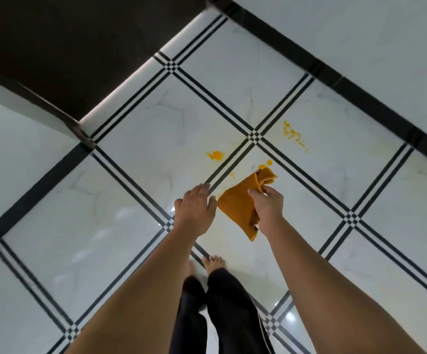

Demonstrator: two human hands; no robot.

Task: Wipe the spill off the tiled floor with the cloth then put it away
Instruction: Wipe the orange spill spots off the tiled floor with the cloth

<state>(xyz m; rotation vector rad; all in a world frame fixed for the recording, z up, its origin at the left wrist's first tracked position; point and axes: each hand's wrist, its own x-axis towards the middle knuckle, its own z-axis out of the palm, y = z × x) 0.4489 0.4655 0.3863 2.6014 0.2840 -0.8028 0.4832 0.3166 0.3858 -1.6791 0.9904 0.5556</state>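
Observation:
An orange cloth hangs folded in my right hand, pinched between thumb and fingers above the floor. My left hand hovers just left of the cloth, fingers spread, holding nothing. Below them the white tiled floor carries an orange-yellow spill in patches: a blob left of the tile joint, small drops near the cloth's top corner, and a speckled streak farther right.
Black-striped joints cross the glossy tiles. A dark wall or cabinet fills the upper left; a white wall with a black skirting band runs along the right. My bare feet and dark trousers stand below the hands.

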